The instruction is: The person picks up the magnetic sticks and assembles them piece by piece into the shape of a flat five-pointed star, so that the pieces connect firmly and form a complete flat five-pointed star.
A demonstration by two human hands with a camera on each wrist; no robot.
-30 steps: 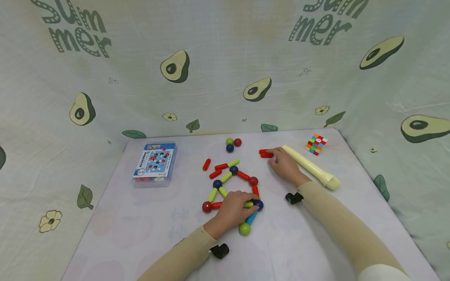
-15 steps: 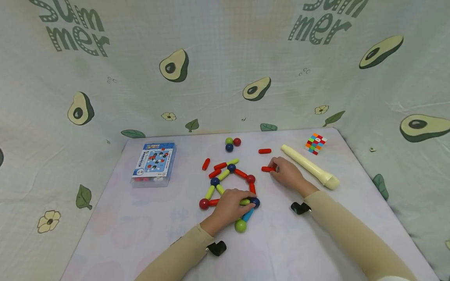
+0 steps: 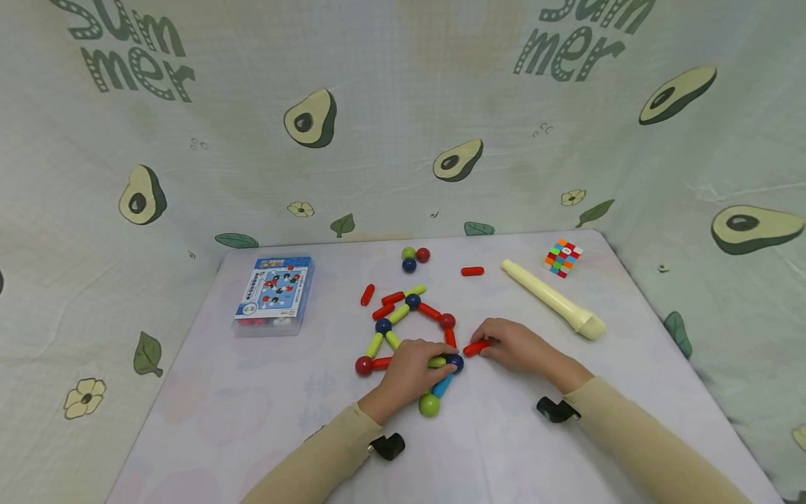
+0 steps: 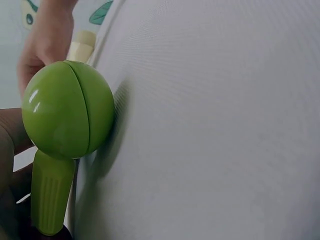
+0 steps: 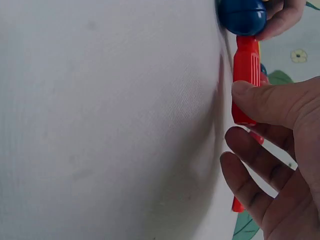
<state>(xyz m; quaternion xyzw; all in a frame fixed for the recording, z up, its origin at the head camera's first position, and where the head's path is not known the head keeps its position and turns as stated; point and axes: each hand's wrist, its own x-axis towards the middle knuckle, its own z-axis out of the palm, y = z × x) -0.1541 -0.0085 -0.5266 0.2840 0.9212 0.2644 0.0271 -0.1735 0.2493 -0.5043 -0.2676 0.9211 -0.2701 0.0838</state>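
Note:
My right hand (image 3: 516,346) pinches a red rod (image 3: 476,348) between thumb and fingers. In the right wrist view the far end of this rod (image 5: 245,65) is right at a dark blue ball (image 5: 243,15). My left hand (image 3: 411,367) holds that ball (image 3: 457,362) between thumb and fingertips. The ball is a corner of a flat frame of coloured rods and balls, partly hidden under the left hand. A blue rod (image 3: 443,385) runs from it to a green ball (image 3: 429,405), large in the left wrist view with a green rod (image 4: 50,195).
Several loose rods lie near the frame, among them a red one (image 3: 472,271) behind the right hand. A green, a red and a blue ball (image 3: 409,265) sit at the back. A boxed set (image 3: 273,294) stands left; a cream tube (image 3: 554,299) and a puzzle cube (image 3: 562,257) are right.
The right hand has picked one of two red rods at the back and carried it forward to the blue ball. The left hand has stayed on the ball, the frame shifting slightly left.

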